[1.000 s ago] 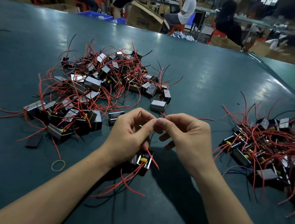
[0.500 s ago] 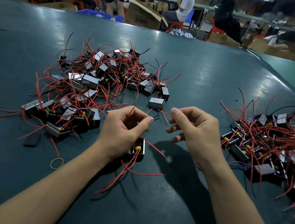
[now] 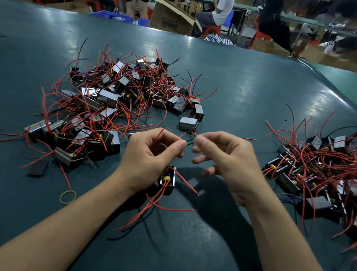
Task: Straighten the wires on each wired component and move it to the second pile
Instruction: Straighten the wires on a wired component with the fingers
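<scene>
My left hand [image 3: 152, 154] holds a small black wired component [image 3: 167, 180] just above the table, its red and black wires hanging toward me. A thin dark wire runs from my left thumb and fingers to the pinched fingertips of my right hand [image 3: 226, 161], a short gap to the right. A big tangled pile of components with red wires [image 3: 113, 105] lies beyond my left hand. A second pile [image 3: 330, 176] lies at the right edge of the table.
The dark green table [image 3: 234, 90] has a yellow rubber band [image 3: 68, 196] and a flat dark piece [image 3: 38, 167] near my left forearm. One loose component [image 3: 188, 123] sits just beyond my hands. People, cardboard boxes and red stools are behind the far edge.
My hands were touching a second ago; the right hand drew away to the right along a wire, then came back closer. The component hanging from my left hand has turned.
</scene>
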